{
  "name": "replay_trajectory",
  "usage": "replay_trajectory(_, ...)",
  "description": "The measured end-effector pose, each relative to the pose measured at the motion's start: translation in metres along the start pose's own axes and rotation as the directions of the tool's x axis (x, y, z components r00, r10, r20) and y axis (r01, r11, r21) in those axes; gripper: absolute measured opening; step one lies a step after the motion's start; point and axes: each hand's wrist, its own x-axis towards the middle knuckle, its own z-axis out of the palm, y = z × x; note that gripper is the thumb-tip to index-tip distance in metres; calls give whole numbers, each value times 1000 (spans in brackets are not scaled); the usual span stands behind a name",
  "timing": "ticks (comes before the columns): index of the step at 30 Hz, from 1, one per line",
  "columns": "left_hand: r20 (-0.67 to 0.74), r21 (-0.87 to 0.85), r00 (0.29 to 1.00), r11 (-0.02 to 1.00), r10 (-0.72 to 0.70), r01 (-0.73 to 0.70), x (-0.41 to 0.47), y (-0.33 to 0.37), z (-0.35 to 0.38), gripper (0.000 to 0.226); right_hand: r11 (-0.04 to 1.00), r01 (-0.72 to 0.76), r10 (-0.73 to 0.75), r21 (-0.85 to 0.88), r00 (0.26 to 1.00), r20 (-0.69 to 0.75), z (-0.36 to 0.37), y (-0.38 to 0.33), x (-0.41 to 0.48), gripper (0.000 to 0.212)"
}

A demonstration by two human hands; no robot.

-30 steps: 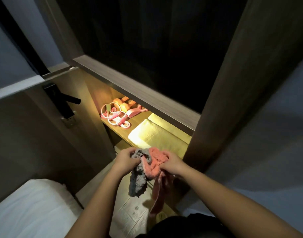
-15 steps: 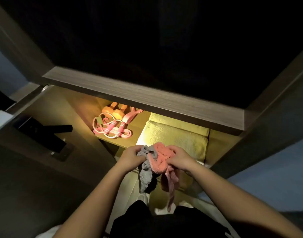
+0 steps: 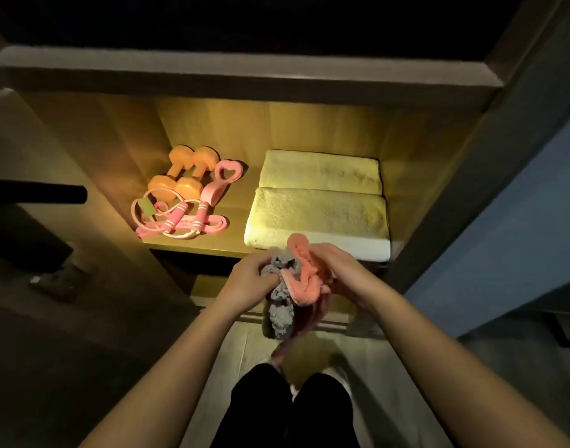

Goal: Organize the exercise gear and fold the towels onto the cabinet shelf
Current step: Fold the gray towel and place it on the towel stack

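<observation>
Shelf (image 3: 236, 229) now squarely ahead; towels (image 3: 304, 282) gripped between left hand (image 3: 249, 279) and right hand (image 3: 338, 270).

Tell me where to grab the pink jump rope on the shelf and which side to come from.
Grip the two handles of the jump rope together: they lie side by side near the front edge of the shelf, while the rest loops loosely around them and would likely tangle. Come in from the open front, since the dumbbells sit behind and the folded towels to the right.
</observation>
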Motion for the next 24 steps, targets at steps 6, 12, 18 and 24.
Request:
replay_trajectory(6, -20, 90, 985, 982, 170, -167, -66, -56, 33, 46, 987, 106, -120, -122, 987, -110, 54, 79, -43, 49)
replay_trajectory(12, -37, -120, 994, 987, 104, -108, -142, -65, 12, 48, 993, 119, -114, 20, 981, -160, 78, 107, -110, 29)
replay_trajectory(18, -228, -215, 963, 957, 147, -197, -159, -55, -25, 33, 993, 65, -91, 98, 955, 283, 63, 98, -156, 47)
replay_trajectory(24, -283, -274, 952, 942, 116, -196, -169, -74, -22, 33, 849, -132, 413, -512, 772, 484, 114, 173, -185, 44)
